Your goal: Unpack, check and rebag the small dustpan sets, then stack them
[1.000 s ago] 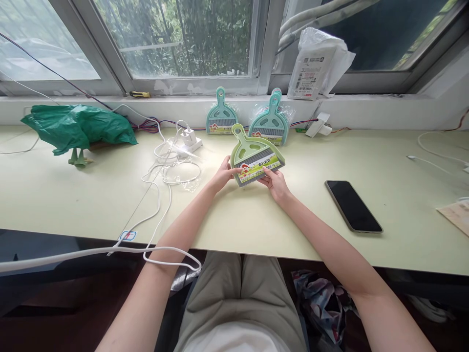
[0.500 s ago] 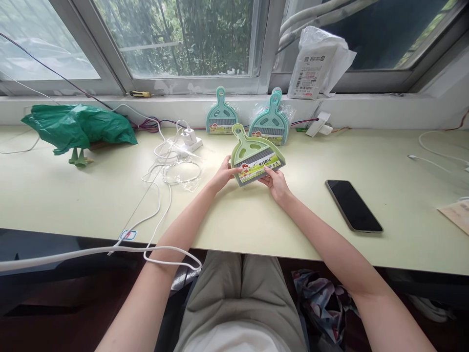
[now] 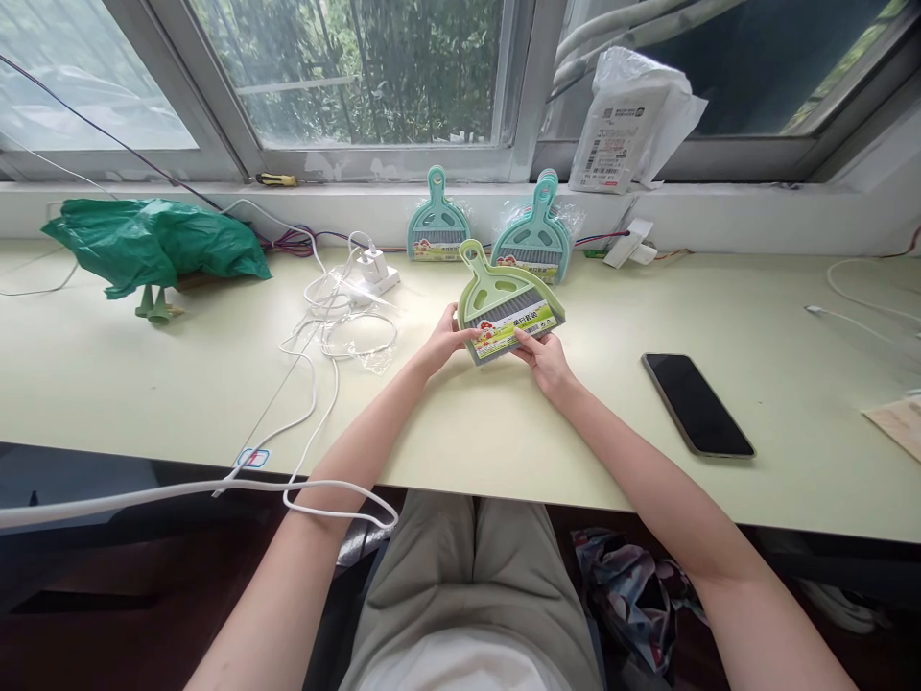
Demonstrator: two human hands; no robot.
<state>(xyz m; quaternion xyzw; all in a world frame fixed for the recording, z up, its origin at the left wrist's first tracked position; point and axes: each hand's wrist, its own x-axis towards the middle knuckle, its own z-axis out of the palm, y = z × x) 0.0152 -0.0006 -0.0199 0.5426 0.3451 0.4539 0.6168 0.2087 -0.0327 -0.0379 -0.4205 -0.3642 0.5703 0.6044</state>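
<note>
Both hands grip | left hand (image 3: pixel 440 342), right hand (image 3: pixel 545 352) | green plastic dustpan set (image 3: pixel 507 309), fan-shaped

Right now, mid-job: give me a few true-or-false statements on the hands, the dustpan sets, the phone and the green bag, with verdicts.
1. The left hand and right hand both hold the light green dustpan set. True.
2. The phone lies left of both hands. False: it lies on the table, to the right of the right hand.
3. Several teal dustpan sets lean against the wall behind the held set. True.
4. The green bag hangs from the window. False: it lies on the table, far left.
</note>
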